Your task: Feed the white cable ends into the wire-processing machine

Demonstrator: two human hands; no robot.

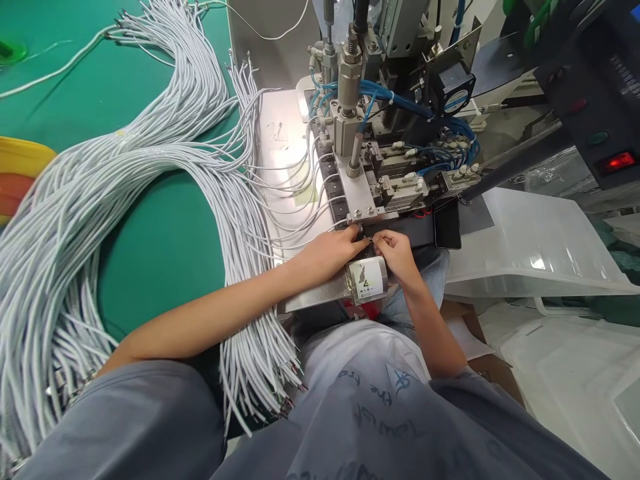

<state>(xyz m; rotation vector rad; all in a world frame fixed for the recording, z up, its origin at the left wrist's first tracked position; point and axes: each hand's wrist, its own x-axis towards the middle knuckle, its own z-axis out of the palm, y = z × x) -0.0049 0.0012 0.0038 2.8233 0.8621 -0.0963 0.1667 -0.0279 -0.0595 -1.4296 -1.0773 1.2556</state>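
My left hand [336,250] is at the front edge of a metal press machine [357,187], its fingers drawn together over a small dark part. Close beside it, my right hand [396,252] is closed in a pinch, its fingertips nearly meeting the left ones. What either hand grips is too small to make out. Several white cables [300,227] run from the large bundle [195,160] to a black slotted strip [336,190] along the machine's left side. Just below my hands sits a clear-wrapped roll or box with a white label [367,279].
A green mat [160,247] lies under the cables at left, with yellow and orange bins [23,173] at its edge. A phone-like black device [447,225] lies right of the machine. A control box with a red lit switch [617,161] stands at upper right, above translucent plastic bins [540,247].
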